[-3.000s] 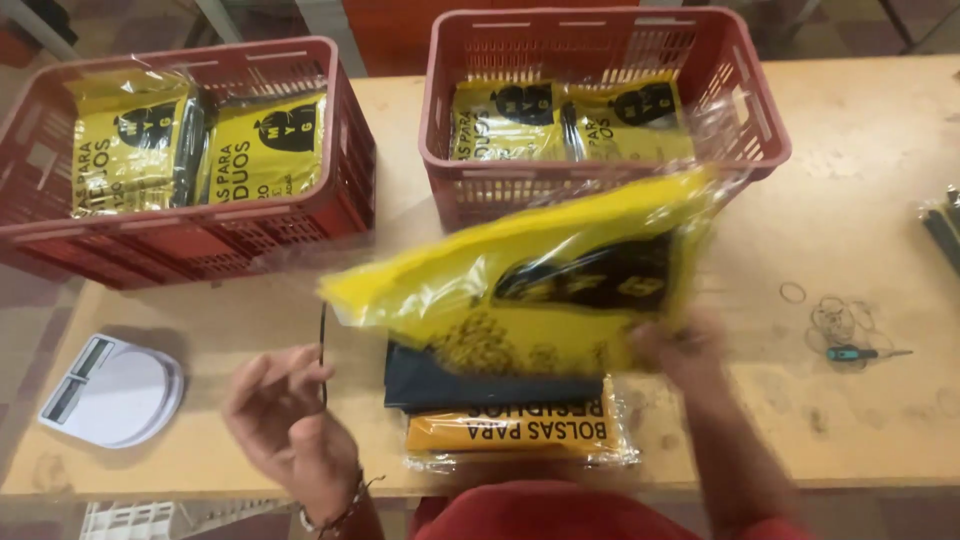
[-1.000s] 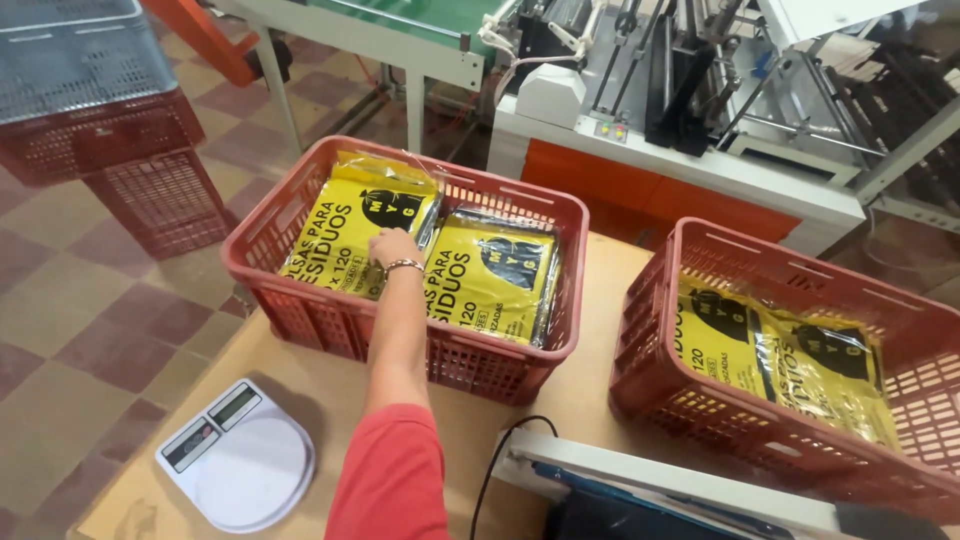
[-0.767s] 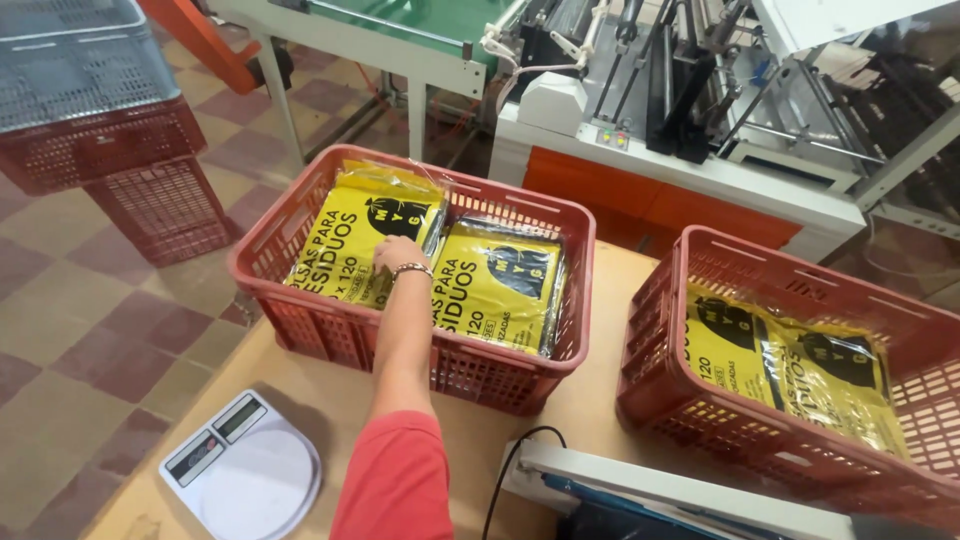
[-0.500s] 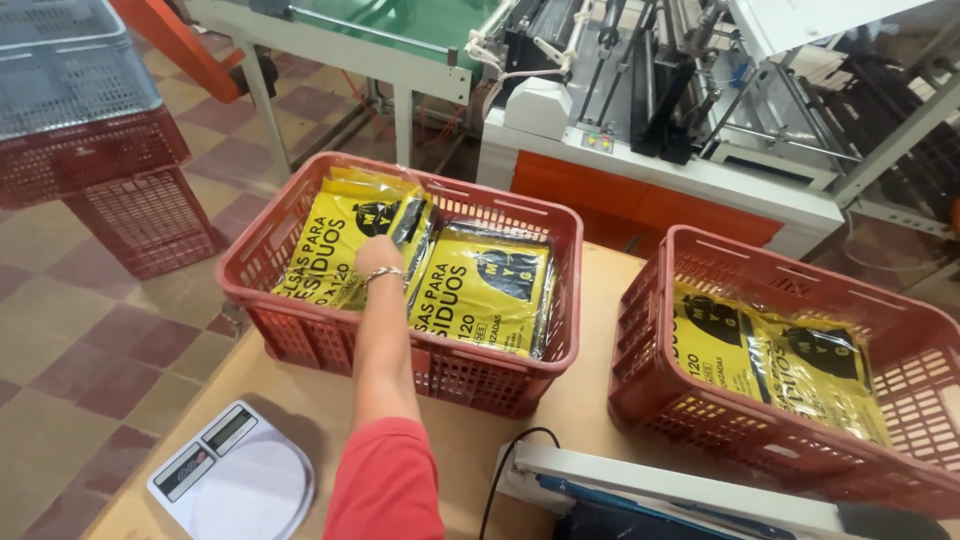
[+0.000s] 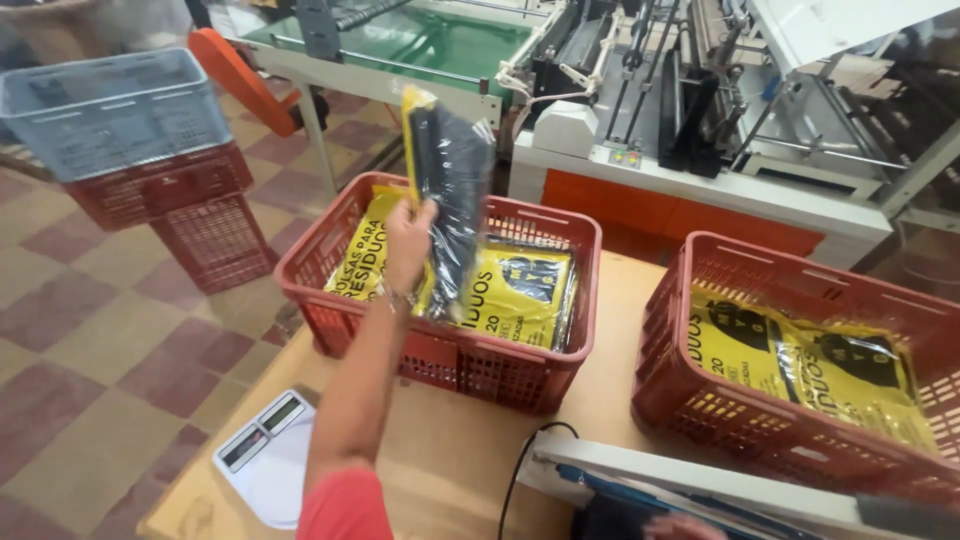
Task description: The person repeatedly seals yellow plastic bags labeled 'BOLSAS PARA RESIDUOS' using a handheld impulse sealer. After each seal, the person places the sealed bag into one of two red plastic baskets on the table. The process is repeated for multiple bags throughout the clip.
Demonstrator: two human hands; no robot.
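The left hand (image 5: pixel 408 243) is clamped on a yellow-and-black packet (image 5: pixel 450 190), held upright above the left red crate (image 5: pixel 440 355). Gripped by one edge, the slick wrapper could slip. The right hand (image 5: pixel 685 527) barely shows; its state is unclear.

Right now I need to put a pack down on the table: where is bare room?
Bare tabletop lies between the left crate and the right crate, and in front of the left crate, beside the white scale. Both crates are crowded with yellow packs; the left hand holds one pack above.
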